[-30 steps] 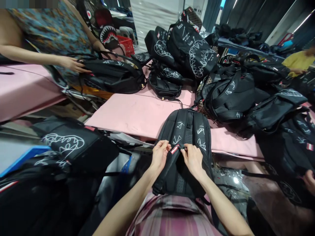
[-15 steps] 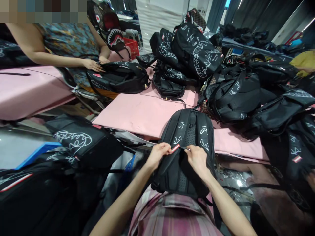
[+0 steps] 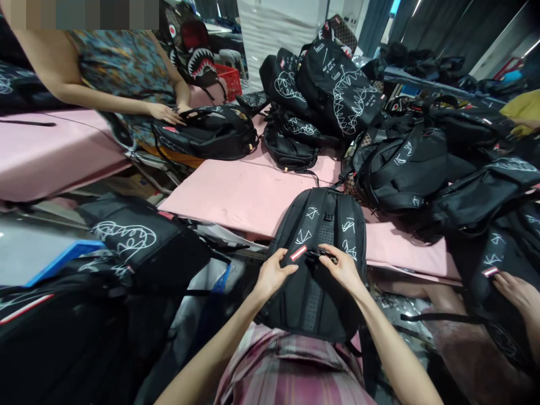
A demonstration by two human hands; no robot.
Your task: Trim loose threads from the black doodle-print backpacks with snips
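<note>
A black backpack point(image 3: 314, 304) with white scribbled marks leans between my lap and the pink table edge, its back panel and straps facing me. On its left strap is a red label point(image 3: 298, 252) with a white border. My left hand point(image 3: 272, 274) rests beside that label, thumb and forefinger apart, holding nothing. In my right hand point(image 3: 341, 265), over the middle of the backpack, is a small dark pointed tool point(image 3: 323, 253), gripped between thumb and fingers. Its tip points left towards the label; its exact kind is too small to make out.
Black backpacks pile up on the pink table point(image 3: 228, 191) at the back and right. Across it, a co-worker's hands point(image 3: 169, 114) touch another backpack point(image 3: 206, 135). Another person's hand point(image 3: 517, 289) is at a labelled strap on the right. More bags point(image 3: 139, 253) lie left beside a blue crate point(image 3: 65, 261).
My left fingers have let go of the red label and spread apart. My right hand has turned slightly, showing more of the dark tool. At the right, another person's hand has come into view.
</note>
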